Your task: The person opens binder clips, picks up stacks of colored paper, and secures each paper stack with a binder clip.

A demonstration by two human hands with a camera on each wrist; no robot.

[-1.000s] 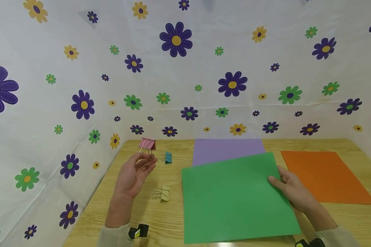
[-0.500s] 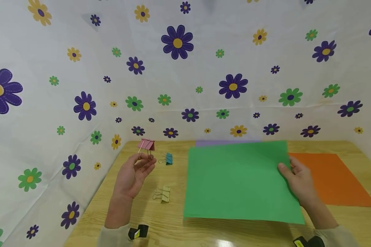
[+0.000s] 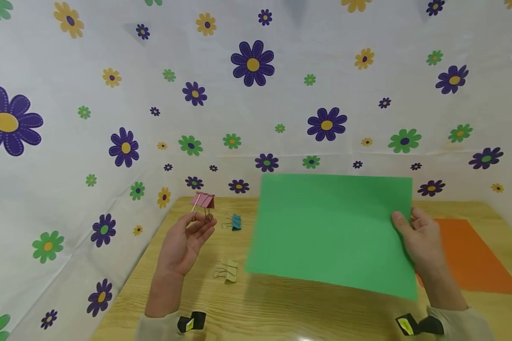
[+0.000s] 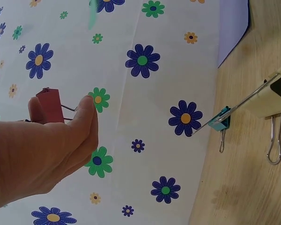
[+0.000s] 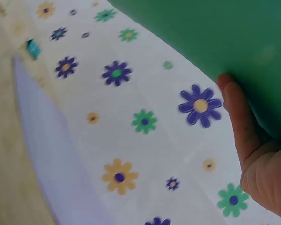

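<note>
Between thumb and fingers, my left hand [image 3: 180,248] pinches a pink binder clip [image 3: 203,200] by its wire handles. The clip body stands above the fingertips; in the left wrist view the binder clip [image 4: 50,106] looks darker red. My right hand [image 3: 422,239] grips a green sheet of paper [image 3: 333,227] at its right edge, thumb on the near face. The sheet is raised off the table and tilted, its far edge up. A blue binder clip [image 3: 236,222] and a pale yellow binder clip [image 3: 231,272] lie near my left hand.
An orange sheet [image 3: 473,255] lies at the right of the wooden table [image 3: 153,293], partly behind my right arm. A purple sheet [image 5: 56,154] shows in the right wrist view; the green sheet hides it in the head view. A flowered cloth [image 3: 222,109] stands behind and to the left.
My right hand has lifted the green sheet up and away from me, so it now covers the purple sheet. My left hand keeps its hold on the pink binder clip, nearly still.
</note>
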